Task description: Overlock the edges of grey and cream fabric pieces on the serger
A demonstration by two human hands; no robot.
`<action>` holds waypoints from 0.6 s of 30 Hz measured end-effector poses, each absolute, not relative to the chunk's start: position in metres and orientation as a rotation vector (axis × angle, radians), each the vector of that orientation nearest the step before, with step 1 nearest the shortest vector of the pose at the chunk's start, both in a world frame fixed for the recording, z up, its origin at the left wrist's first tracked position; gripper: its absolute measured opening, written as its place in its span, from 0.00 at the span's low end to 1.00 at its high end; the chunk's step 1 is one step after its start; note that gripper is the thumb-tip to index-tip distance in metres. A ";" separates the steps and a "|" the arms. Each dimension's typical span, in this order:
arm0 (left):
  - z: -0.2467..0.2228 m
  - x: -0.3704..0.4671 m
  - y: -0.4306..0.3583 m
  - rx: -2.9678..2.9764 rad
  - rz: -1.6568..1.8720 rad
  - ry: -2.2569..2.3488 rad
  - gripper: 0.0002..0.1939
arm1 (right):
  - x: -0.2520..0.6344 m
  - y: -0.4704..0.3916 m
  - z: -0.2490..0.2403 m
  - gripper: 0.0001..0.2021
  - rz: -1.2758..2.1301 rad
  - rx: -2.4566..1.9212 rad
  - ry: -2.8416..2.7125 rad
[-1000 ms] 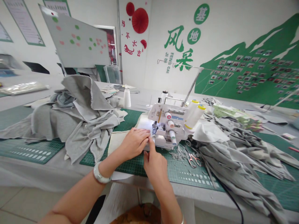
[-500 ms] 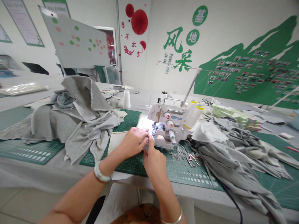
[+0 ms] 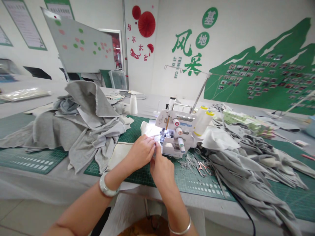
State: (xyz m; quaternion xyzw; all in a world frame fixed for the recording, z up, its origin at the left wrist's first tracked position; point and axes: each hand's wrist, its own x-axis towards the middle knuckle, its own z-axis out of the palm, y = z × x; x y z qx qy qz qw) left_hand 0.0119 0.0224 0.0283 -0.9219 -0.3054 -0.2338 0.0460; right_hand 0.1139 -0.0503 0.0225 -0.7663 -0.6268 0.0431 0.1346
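Observation:
A white overlock sewing machine stands in front of me, its lamp shining on the needle area. A piece of white fabric lies at its left side, bunched and partly under the presser foot area. My left hand is closed on the near part of this fabric, fingers curled together. Close beside it, my right hand holds the fabric's near edge at the machine's front, index finger stretched forward and the other fingers folded. The fingertips of both hands nearly meet, and the fabric between them is mostly hidden.
Grey fabric is heaped on the left, and more grey cloth on the right. Scissors lie by thread scraps on the green cutting mat. Thread cones stand behind the machine; another white cone stands farther left.
The white fabric beyond my left hand has shifted left and bunched up. My left fingers are more curled than before. My right hand has hardly moved.

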 end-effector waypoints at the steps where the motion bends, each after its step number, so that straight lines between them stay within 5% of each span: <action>1: 0.029 0.012 0.021 -2.820 -0.711 -0.918 0.14 | 0.114 -0.051 0.021 0.29 0.141 -2.204 -1.808; 18: 0.046 0.015 0.020 -3.033 -1.139 -1.316 0.09 | 0.118 -0.049 -0.013 0.16 0.851 -1.143 -1.011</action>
